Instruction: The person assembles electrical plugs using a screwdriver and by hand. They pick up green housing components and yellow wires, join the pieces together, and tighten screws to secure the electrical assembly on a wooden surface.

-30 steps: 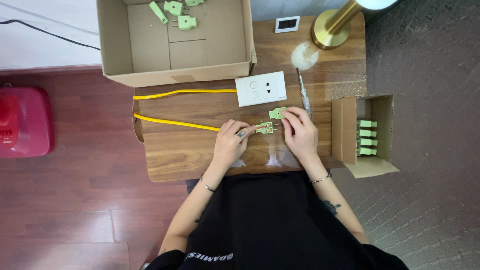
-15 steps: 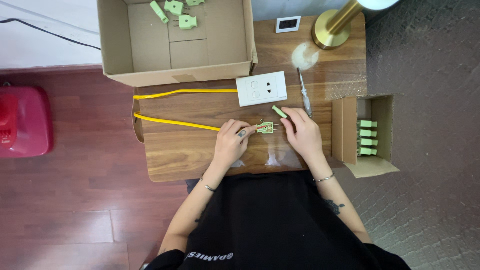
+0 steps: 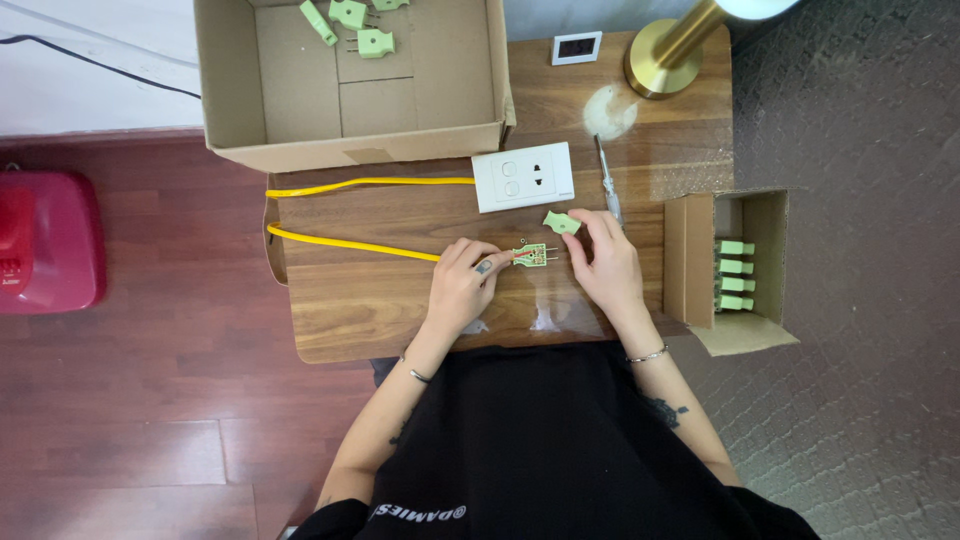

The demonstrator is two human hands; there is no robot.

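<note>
— What's in my left hand (image 3: 462,285)?
— It pinches the open plug (image 3: 531,256) at mid-table, where the yellow cable (image 3: 350,243) ends.
— And my right hand (image 3: 603,262)?
— Loosely curled, fingertips on the green cover (image 3: 560,222) just far of the plug.

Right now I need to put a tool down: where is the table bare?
Bare wood lies on the table below the yellow cable, left of the left hand. Crowded: between wall socket, open plug, right hand, screwdriver.
</note>
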